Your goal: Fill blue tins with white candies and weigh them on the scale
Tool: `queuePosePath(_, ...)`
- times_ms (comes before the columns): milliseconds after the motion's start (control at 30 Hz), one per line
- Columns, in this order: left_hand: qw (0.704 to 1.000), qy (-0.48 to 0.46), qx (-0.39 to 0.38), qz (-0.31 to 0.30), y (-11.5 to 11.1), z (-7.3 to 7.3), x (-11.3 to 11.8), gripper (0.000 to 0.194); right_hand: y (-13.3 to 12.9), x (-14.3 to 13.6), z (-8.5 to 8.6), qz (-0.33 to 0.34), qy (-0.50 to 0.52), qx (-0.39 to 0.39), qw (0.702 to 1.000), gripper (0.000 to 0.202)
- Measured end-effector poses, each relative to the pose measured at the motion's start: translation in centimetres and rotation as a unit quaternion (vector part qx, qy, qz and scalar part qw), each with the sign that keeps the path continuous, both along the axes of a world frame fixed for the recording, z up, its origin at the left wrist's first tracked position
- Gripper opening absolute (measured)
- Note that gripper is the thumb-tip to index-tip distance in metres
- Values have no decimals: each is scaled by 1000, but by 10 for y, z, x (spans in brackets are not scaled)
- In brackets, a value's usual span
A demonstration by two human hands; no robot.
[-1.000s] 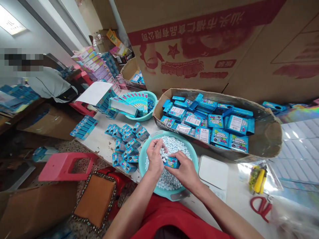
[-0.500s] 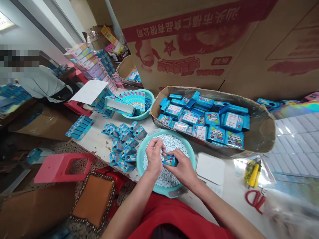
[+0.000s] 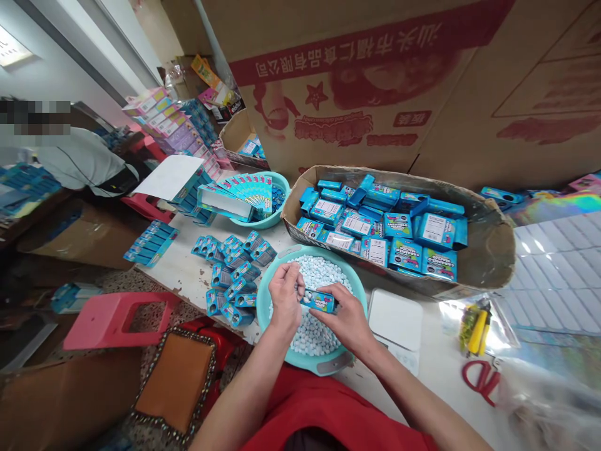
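Observation:
Over a turquoise basin (image 3: 265, 294) of small white candies (image 3: 315, 335), my right hand (image 3: 346, 313) grips a small blue candy box (image 3: 320, 301) between thumb and fingers. The box lies roughly level, its end toward my left hand (image 3: 284, 293). That hand is closed, its curled fingertips right beside the box's left end. Whatever those fingers hold is hidden. Several blue boxes (image 3: 241, 274) stand grouped on the table left of the basin. Behind it, a cut-down carton (image 3: 488, 266) holds many more blue boxes (image 3: 397, 224).
A white scale (image 3: 395, 318) sits right of the basin, with yellow-handled cutters (image 3: 477, 329) and red scissors (image 3: 482, 380) further right. A second turquoise basin (image 3: 267, 220) carries fanned blue cartons. Pink stool (image 3: 101, 322) and brown seat (image 3: 176, 379) stand at left. Another person (image 3: 89, 156) works behind.
My left hand has shifted slightly left, away from the box, showing more of its left end. My right hand keeps its hold on the box.

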State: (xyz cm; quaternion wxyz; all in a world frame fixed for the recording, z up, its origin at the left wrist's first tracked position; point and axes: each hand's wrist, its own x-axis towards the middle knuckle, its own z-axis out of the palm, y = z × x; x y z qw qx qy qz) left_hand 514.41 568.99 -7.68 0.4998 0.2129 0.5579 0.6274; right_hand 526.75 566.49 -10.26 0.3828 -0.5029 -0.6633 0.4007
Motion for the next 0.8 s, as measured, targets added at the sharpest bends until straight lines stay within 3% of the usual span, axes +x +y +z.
queuePosePath(100, 997, 80, -6, 9, -6, -12, -10, 25, 1, 4, 0, -8, -6, -10, 1000, 22)
queuePosePath(200, 978, 172, -26, -111, -18, -28, -16, 19, 2, 5, -4, -7, -17, -11, 1000, 22)
queuePosePath(300, 957, 198, -57, -206, -27, -42, -18, 21, 1, 5, -11, 3, -36, -10, 999, 24)
queuePosePath(500, 933, 301, -104, -166, -27, -66, -32, 18, -9, 18, -16, -11, -6, -44, 999, 25)
queuePosePath(567, 889, 400, -105, -198, -28, -76, -42, 18, -18, 34, -9, -31, 25, -49, 998, 27)
queuePosePath(667, 766, 565, -133, -277, -32, -95, -49, 35, -35, 69, -1, -107, 48, -43, 992, 31)
queuePosePath(733, 696, 634, -177, -286, -34, -106, -46, 48, -44, 94, -4, -189, 35, -43, 980, 35)
queuePosePath(800, 656, 670, -214, -274, -34, -114, -37, 54, -49, 115, -17, -267, 5, -47, 963, 40)
